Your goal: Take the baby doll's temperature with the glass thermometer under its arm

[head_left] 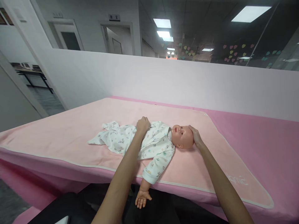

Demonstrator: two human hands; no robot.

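Observation:
A baby doll point(183, 137) lies on its back on a peach blanket point(77, 124), head to the right. It wears a white printed shirt point(155, 141) and matching trousers point(121, 137), with the legs trailing left. The doll's near arm hangs over the table's front edge, its bare hand point(143, 197) palm up; the far arm cannot be made out. My left hand point(143, 124) rests at the doll's waist on the far side, fingers curled; what is inside them is hidden. My right hand point(195, 136) cups the crown of the doll's head, with the fingers over the top.
Pink cloth point(263, 146) covers the table beneath the blanket. A low white wall point(163, 81) with dark glass above stands along the far side. At the left is an opening with a desk point(30, 71) beyond. My dark-clothed lap is below the front edge.

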